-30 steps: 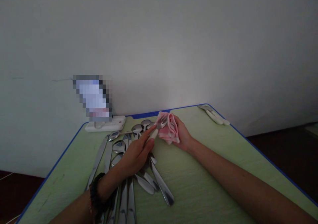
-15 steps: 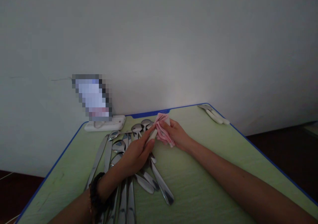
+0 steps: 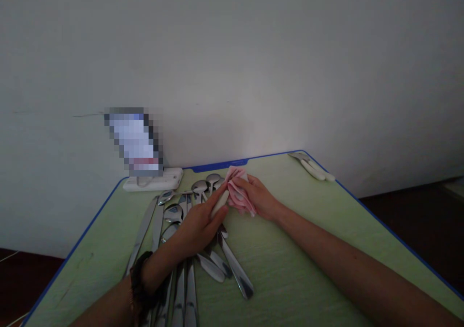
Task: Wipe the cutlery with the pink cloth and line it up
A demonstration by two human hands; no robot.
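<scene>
My left hand grips the white handle of a small fork; the head of the fork is buried in a folded pink cloth. My right hand is closed around that cloth, pinching it over the fork's tines. Both hands hover just above a green table, over a spread of steel spoons and other steel cutlery lying side by side.
Two white-handled utensils lie at the far right corner of the table. A white flat stand with a blurred-out object on it sits at the far left edge against the wall. The table has a blue rim.
My right hand has closed the pink cloth over the fork's head, which showed a second ago. My left hand has kept its grip on the handle.
</scene>
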